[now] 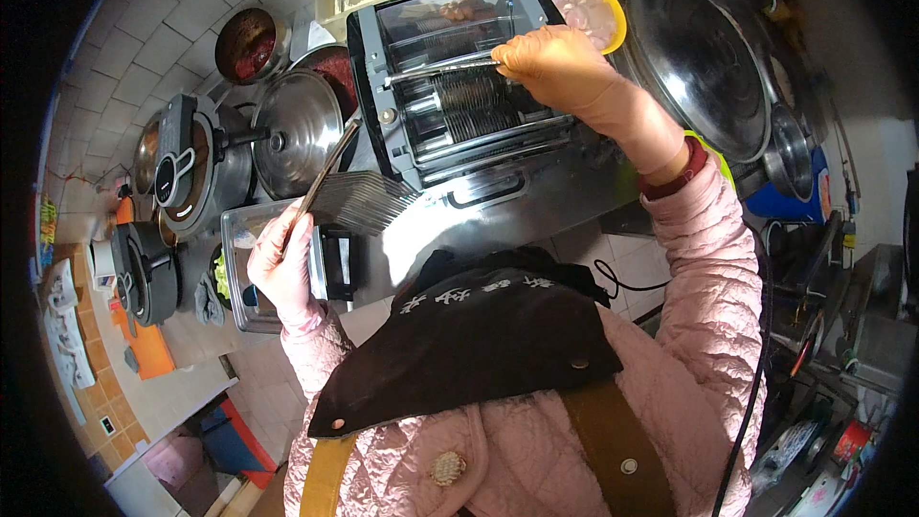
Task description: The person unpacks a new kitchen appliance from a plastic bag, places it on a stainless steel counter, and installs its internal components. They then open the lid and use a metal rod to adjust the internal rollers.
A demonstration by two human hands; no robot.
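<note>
A meat slicing machine [380,113] with a grey and black frame sits on the steel counter. Inside it, rows of thin round blades [479,101] show. My left hand [283,263] is closed round the bar of a metal comb [369,201] with long parallel tines. The comb tilts in front of the machine's near left corner. Above the blades, my right hand [550,67], in a thin glove, has its fingers closed on the right end of a metal bar [440,68]. That bar spans the machine's opening; its underside is hard to make out.
Beyond the machine stands a yellow bowl [617,14] of pale raw meat. A lidded pan [297,124] and a bowl with red contents [251,46] are at left. Below my left hand lies a clear plastic container [251,316]. A big metal lid [704,57] leans at right.
</note>
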